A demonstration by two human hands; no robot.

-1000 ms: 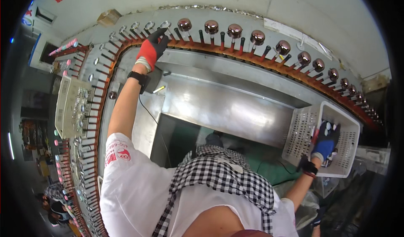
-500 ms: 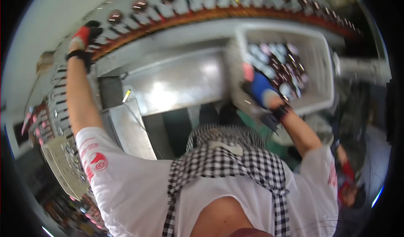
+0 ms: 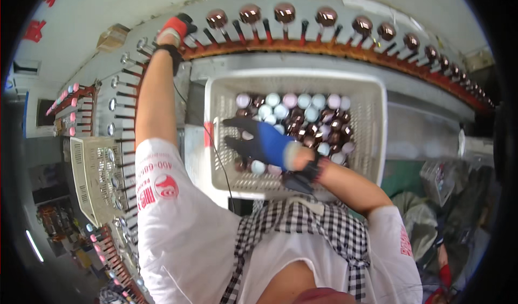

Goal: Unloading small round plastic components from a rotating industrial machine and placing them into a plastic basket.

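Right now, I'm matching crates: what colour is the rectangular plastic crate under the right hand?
The crate is off-white, clearest in the head view.

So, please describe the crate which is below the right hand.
Find the curved orange-brown rail across the top. Between it and the checkered apron is a whitish perforated crate. Unlike the beige crate farther left, it shows pale and dark round pieces under the right hand.
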